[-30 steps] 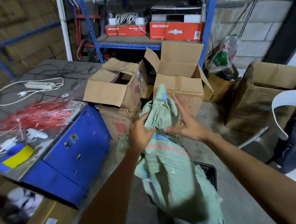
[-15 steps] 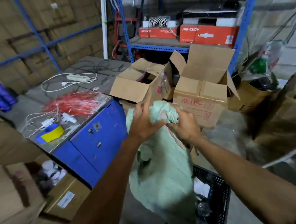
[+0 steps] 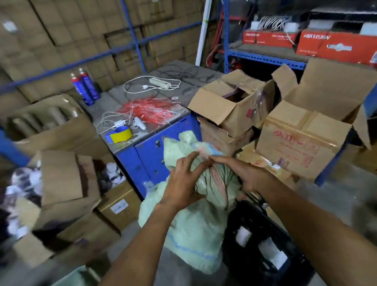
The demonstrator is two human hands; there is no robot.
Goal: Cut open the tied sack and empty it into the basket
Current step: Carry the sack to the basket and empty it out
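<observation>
A pale green woven sack (image 3: 192,233) stands on the floor in front of me, its neck bunched and gathered at the top. My left hand (image 3: 182,185) grips the gathered neck from the left. My right hand (image 3: 239,172) holds the same bunch from the right, fingers meeting the left hand's. A black plastic basket (image 3: 264,251) sits on the floor just right of the sack, with a few white items inside. No cutting tool shows in either hand.
A blue cabinet (image 3: 151,156) stands behind the sack, topped with red strapping, white cables and a blue-yellow tape roll (image 3: 119,135). Open cardboard boxes (image 3: 303,135) crowd the right and left. Blue shelving with red boxes (image 3: 344,45) lines the back right.
My view has swung left and the sack has shifted down and right beside the basket. Both hands have closed in tighter on the bunched neck.
</observation>
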